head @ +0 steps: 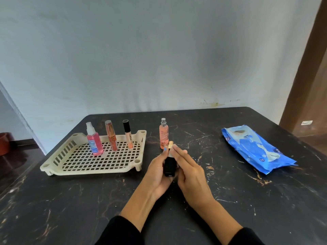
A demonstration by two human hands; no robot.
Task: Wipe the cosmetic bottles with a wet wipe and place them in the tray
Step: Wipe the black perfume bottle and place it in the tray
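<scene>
At the far left edge, low beside the table, part of a reddish-brown pot (3,143) sits on the dark floor. On the left half of the black marble-patterned table (70,200) lies a cream perforated tray (58,159) with slotted walls and short feet. Three items stand upright along its back: a pink spray bottle (94,140) with a clear cap, then a slim orange tube (111,136), then a lip gloss tube (128,135) with a black cap and peach body. Just right of the tray, on the bare tabletop, an orange mist bottle (163,134) with a silver sprayer stands upright.

In front of that bottle, over the middle of the table, both hands meet around a black bottle (170,165) with a gold cap pointing away from the person. The left hand (157,171) cups it from below and the left, fingers curled round its body. The right hand (190,171) lies along its right side with fingers fairly straight, pressing a white wet wipe (174,152) against it; only a sliver of the wipe shows under those fingers. Both forearms end in black sleeves at the bottom edge.

Well to the right lies a blue wet wipe pack (256,148), flat, angled toward the near right.

Behind the table rises a pale blue-grey wall (159,50) with a few yellowish stains near the table's back edge. A brown wooden door frame (307,68) runs down the right side.
</scene>
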